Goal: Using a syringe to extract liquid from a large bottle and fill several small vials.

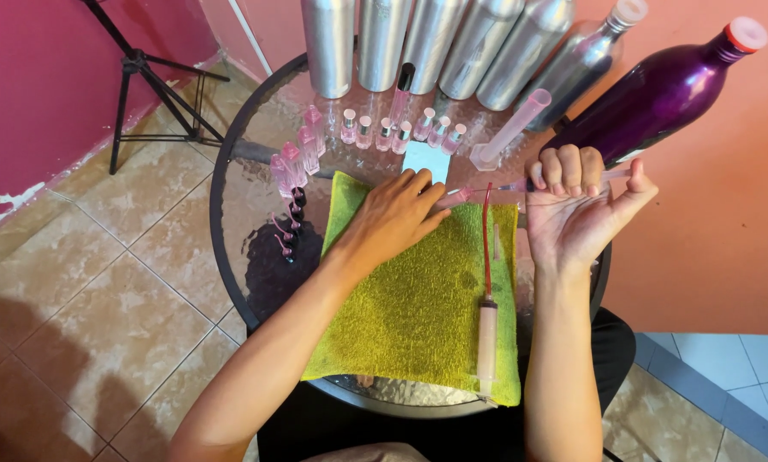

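Nearest lies a long syringe (487, 338) along the right edge of the green towel (410, 299), which cushions the glass surface (230, 214). Left hand (392, 214) presses flat at the towel's far edge, steadying a small pink vial (454, 198). Right hand (576, 205), beyond the towel's right corner, is curled around a second syringe (611, 175) aimed at that vial, thumb at the plunger. Filled vials (401, 130) line up behind the towel.

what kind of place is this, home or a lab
Probably a home set up for small-batch perfume filling, not a lab. A round glass table on a tiled floor holds tall aluminium bottles and rows of small pink vials, and the right hand holds a syringe over a green towel.
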